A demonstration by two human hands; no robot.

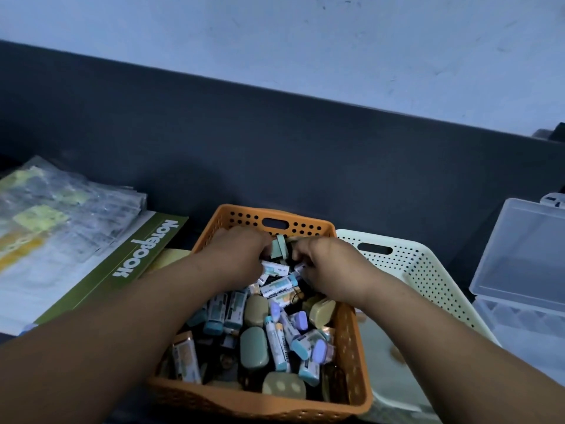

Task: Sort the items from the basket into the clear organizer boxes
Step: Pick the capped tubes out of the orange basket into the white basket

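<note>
Two baskets: one orange basket (pixel 244 217), one white basket (pixel 428 270). One notebook (pixel 122 270), one pile of sleeves (pixel 61 209), one clear box (pixel 519 255). Two hands: left hand (pixel 241 255), right hand (pixel 327 270). Small items (pixel 273 341) fill the orange basket, too heaped to count

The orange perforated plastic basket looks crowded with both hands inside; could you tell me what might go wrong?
The left hand and right hand rummage in the orange basket, so items could flick out. The clear plastic organizer box sits beyond the cream perforated basket; carried items might drop there.
</note>
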